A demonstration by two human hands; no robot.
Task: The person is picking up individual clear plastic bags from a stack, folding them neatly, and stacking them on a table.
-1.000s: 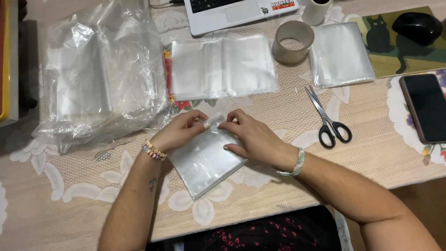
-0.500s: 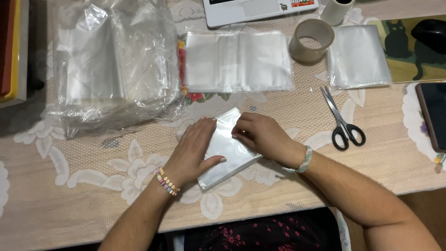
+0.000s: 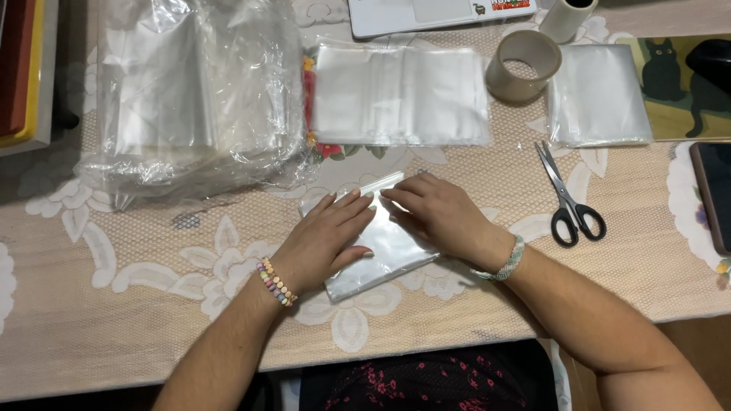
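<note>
Beige lace tablecloth (image 3: 137, 304) with white flower pattern covers the table; view is straight down from the head camera.

Centre of frame: a small clear plastic sleeve (image 3: 381, 247) lies flat on the cloth, tilted, long axis running roughly 11 to 5 o'clock. Both hands are on it.

Left hand (image 3: 324, 240): flat, palm down, fingers together and extended toward 1 o'clock, pressing the sleeve's left half. Beaded bracelet (image 3: 276, 282) at the wrist.

Right hand (image 3: 442, 213): also palm down, fingers pointing toward 9 o'clock, fingertips on the sleeve's upper edge, just beside the left fingertips. Not pinching as far as I can tell; it is pressing. Woven band (image 3: 509, 260) at the wrist.

Around it:
- 12 o'clock of the hands: wide stack of clear sleeves (image 3: 400, 95), near but apart.
- 10 o'clock: big crumpled clear bag (image 3: 190, 91) with more sleeves inside.
- 2 o'clock: tape roll (image 3: 522, 67), then a smaller sleeve stack (image 3: 598, 95) to its right.
- 3 o'clock: black-handled scissors (image 3: 567, 194), shut, well apart from the right hand.
- Top edge: laptop (image 3: 442, 11), partly cut off.
- Far right: mouse pad with black cat picture (image 3: 678, 91), dark phone (image 3: 712, 194) below it, cut by the frame.
- Far left edge: red and yellow box (image 3: 23, 68).
</note>
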